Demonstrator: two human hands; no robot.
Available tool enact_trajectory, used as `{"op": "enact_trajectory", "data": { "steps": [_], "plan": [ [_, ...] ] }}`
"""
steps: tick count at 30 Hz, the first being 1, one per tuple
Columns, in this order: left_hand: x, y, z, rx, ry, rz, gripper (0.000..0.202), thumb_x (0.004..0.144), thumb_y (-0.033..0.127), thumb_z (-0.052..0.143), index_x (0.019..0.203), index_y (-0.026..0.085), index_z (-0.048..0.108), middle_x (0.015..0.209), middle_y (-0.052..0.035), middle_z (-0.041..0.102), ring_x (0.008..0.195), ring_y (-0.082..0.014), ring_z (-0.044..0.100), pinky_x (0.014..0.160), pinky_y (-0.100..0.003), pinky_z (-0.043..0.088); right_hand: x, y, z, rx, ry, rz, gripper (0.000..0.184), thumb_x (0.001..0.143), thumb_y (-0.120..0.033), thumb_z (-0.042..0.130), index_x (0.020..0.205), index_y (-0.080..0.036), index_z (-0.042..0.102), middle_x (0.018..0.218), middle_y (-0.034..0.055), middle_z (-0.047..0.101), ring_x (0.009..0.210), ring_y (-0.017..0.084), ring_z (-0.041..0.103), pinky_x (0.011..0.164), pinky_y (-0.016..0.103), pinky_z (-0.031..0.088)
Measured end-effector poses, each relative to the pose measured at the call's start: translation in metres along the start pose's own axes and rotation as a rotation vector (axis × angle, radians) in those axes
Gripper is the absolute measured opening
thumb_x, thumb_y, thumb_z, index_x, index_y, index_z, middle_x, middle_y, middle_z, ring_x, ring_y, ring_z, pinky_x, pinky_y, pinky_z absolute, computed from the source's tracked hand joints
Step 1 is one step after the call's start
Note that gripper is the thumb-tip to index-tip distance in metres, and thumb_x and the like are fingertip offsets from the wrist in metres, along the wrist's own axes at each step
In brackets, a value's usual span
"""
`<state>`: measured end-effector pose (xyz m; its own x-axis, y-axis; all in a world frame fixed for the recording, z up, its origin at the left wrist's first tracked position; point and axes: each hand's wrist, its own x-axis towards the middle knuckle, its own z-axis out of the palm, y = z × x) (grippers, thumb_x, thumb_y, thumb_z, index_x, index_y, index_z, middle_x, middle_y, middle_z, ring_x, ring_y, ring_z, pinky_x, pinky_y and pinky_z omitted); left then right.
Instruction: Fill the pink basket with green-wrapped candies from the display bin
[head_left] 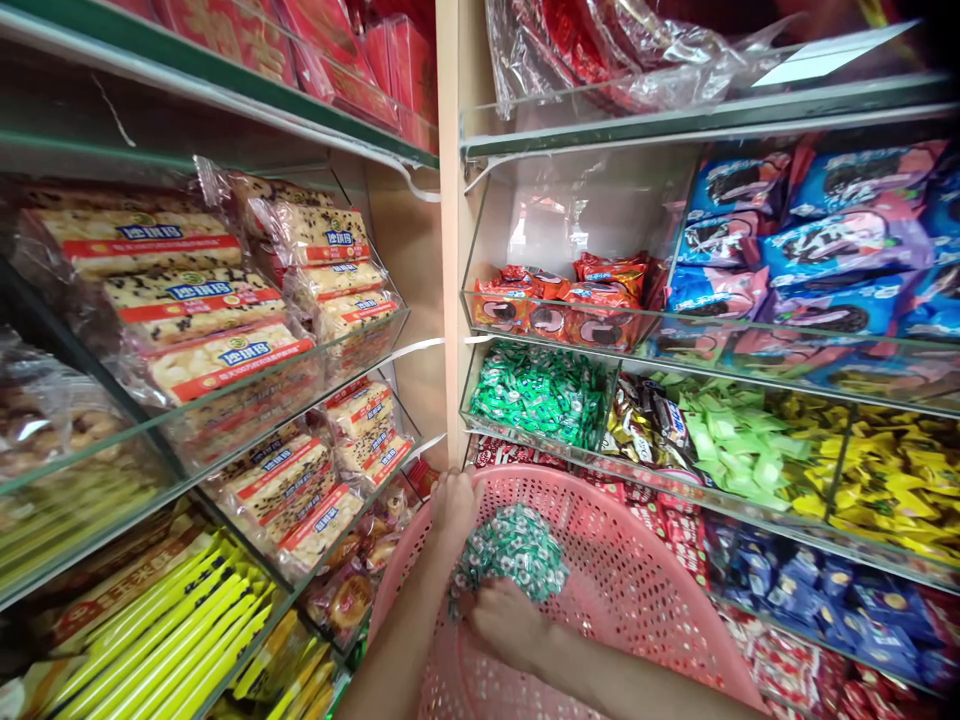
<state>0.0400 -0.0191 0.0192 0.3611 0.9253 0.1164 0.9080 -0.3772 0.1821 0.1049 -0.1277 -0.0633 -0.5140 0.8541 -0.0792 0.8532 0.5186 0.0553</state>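
A round pink plastic basket (637,560) with a perforated wall is in front of me, tilted toward the shelves. My left hand (454,510) is closed over its far left rim. Inside lies a pile of small green-and-white wrapped candies (517,545). My right hand (504,620) reaches into the basket from the right, its fingers curled at the near edge of that pile. The fingertips are partly hidden among the candies. Similar green wrapped candies (536,393) fill a clear shelf bin just beyond the basket.
Glass-fronted shelves meet at a wooden post (451,250). Wrapped snack bars (217,350) and yellow packets (172,630) are on the left. Rightward bins hold blue cookie packs (832,250), light-green candies (739,430), yellow candies (892,475) and dark-blue candies (832,605).
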Motion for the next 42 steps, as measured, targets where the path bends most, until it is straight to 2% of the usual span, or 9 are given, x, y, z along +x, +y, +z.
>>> {"op": "enact_trajectory", "data": {
  "steps": [5, 9, 15, 20, 31, 34, 37, 39, 42],
  "plan": [
    [0.001, 0.0, 0.001, 0.001, -0.004, -0.012, 0.04, 0.09, 0.038, 0.037, 0.117, 0.019, 0.059, 0.103, -0.0115, 0.066, 0.101, -0.0237, 0.058, 0.082, -0.032, 0.042, 0.013, 0.034, -0.035, -0.031, 0.034, 0.237, 0.021, 0.087, -0.012, 0.045, 0.085, -0.012, 0.066, 0.075, 0.0116, 0.07, 0.072, 0.02, 0.067, 0.056, 0.026, 0.046],
    [0.002, -0.001, 0.002, 0.002, -0.013, -0.018, 0.038, 0.09, 0.038, 0.038, 0.116, 0.02, 0.059, 0.103, -0.0104, 0.066, 0.099, -0.0228, 0.059, 0.081, -0.031, 0.043, 0.022, 0.045, -0.047, -0.077, 0.046, 0.332, 0.022, 0.086, -0.009, 0.046, 0.098, -0.007, 0.064, 0.078, 0.0139, 0.07, 0.073, 0.021, 0.067, 0.055, 0.026, 0.046],
    [0.0, -0.001, 0.002, -0.002, 0.0, -0.019, 0.038, 0.09, 0.038, 0.037, 0.115, 0.021, 0.06, 0.102, -0.0106, 0.066, 0.098, -0.0226, 0.06, 0.079, -0.031, 0.043, 0.029, 0.009, -0.016, 0.005, 0.004, 0.122, 0.016, 0.085, -0.019, 0.053, 0.085, -0.012, 0.068, 0.076, 0.0121, 0.07, 0.075, 0.022, 0.066, 0.058, 0.028, 0.048],
    [0.0, -0.003, 0.006, -0.022, 0.014, -0.021, 0.037, 0.09, 0.036, 0.038, 0.115, 0.021, 0.06, 0.101, -0.0102, 0.066, 0.098, -0.0222, 0.059, 0.08, -0.031, 0.043, 0.037, -0.008, 0.017, 0.022, -0.033, 0.073, 0.017, 0.082, -0.009, 0.052, 0.084, -0.011, 0.069, 0.081, 0.0137, 0.07, 0.074, 0.024, 0.065, 0.059, 0.034, 0.05],
    [0.0, -0.004, 0.008, -0.033, 0.021, -0.03, 0.038, 0.09, 0.036, 0.038, 0.116, 0.021, 0.06, 0.102, -0.0103, 0.067, 0.098, -0.0224, 0.059, 0.081, -0.031, 0.042, 0.039, -0.003, 0.002, 0.037, -0.054, 0.219, 0.021, 0.08, -0.004, 0.05, 0.088, -0.009, 0.068, 0.079, 0.0153, 0.07, 0.078, 0.024, 0.067, 0.059, 0.03, 0.05],
    [0.001, -0.005, 0.009, -0.018, 0.021, -0.032, 0.038, 0.09, 0.037, 0.038, 0.117, 0.021, 0.06, 0.102, -0.0108, 0.066, 0.099, -0.0222, 0.059, 0.081, -0.031, 0.042, 0.03, -0.008, -0.021, 0.043, -0.095, 0.187, 0.015, 0.08, -0.016, 0.057, 0.085, -0.011, 0.07, 0.082, 0.0152, 0.071, 0.08, 0.025, 0.067, 0.061, 0.032, 0.051],
    [0.002, -0.005, 0.009, -0.008, 0.016, -0.033, 0.039, 0.09, 0.037, 0.038, 0.117, 0.021, 0.059, 0.101, -0.0115, 0.067, 0.099, -0.0236, 0.059, 0.081, -0.032, 0.042, 0.015, 0.005, -0.073, 0.064, -0.107, 0.194, 0.022, 0.083, -0.028, 0.056, 0.084, -0.012, 0.071, 0.082, 0.0141, 0.071, 0.077, 0.025, 0.068, 0.063, 0.032, 0.05],
    [0.003, -0.005, 0.008, -0.014, -0.002, -0.035, 0.038, 0.09, 0.036, 0.037, 0.115, 0.02, 0.061, 0.101, -0.0117, 0.067, 0.099, -0.0244, 0.06, 0.08, -0.032, 0.043, 0.005, 0.026, -0.116, 0.078, -0.063, 0.248, 0.026, 0.084, -0.033, 0.055, 0.086, -0.013, 0.07, 0.083, 0.0137, 0.071, 0.08, 0.025, 0.068, 0.065, 0.03, 0.049],
    [0.003, -0.006, 0.009, -0.025, 0.012, -0.025, 0.035, 0.089, 0.034, 0.039, 0.111, 0.02, 0.062, 0.101, -0.0112, 0.067, 0.099, -0.0238, 0.06, 0.079, -0.031, 0.043, -0.001, 0.072, -0.169, 0.066, 0.156, 0.422, 0.03, 0.09, -0.035, 0.043, 0.091, -0.016, 0.067, 0.086, 0.0117, 0.071, 0.081, 0.021, 0.066, 0.065, 0.027, 0.045]
  ]
}}
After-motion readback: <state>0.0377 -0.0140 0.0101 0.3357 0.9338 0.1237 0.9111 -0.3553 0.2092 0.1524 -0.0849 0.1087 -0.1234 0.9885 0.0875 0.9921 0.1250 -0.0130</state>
